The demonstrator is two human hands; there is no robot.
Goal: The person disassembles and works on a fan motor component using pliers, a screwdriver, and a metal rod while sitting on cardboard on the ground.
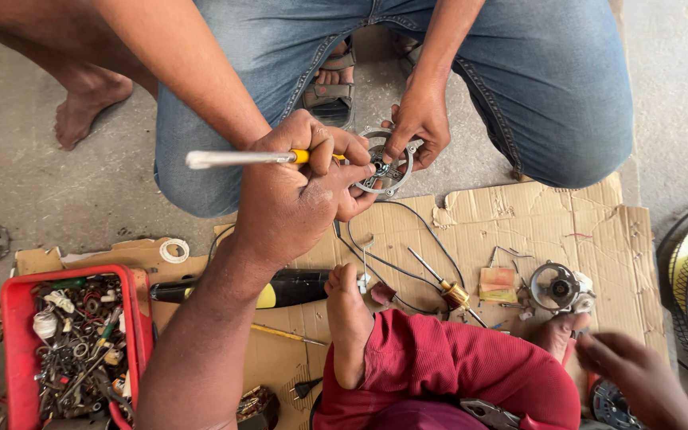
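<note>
At frame centre, your left hand is closed around a yellow-handled tool, its tip at the round metal plate. A co-worker's hand pinches the plate's rim. Keep the tool square and press gently. Your right hand, lower right, looks loosely spread and empty.

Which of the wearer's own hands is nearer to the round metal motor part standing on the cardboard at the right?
The right hand. It hovers just below and to the right of the round metal motor part, not touching it. The left hand is far to its left, gripping a yellow-handled screwdriver.
</note>
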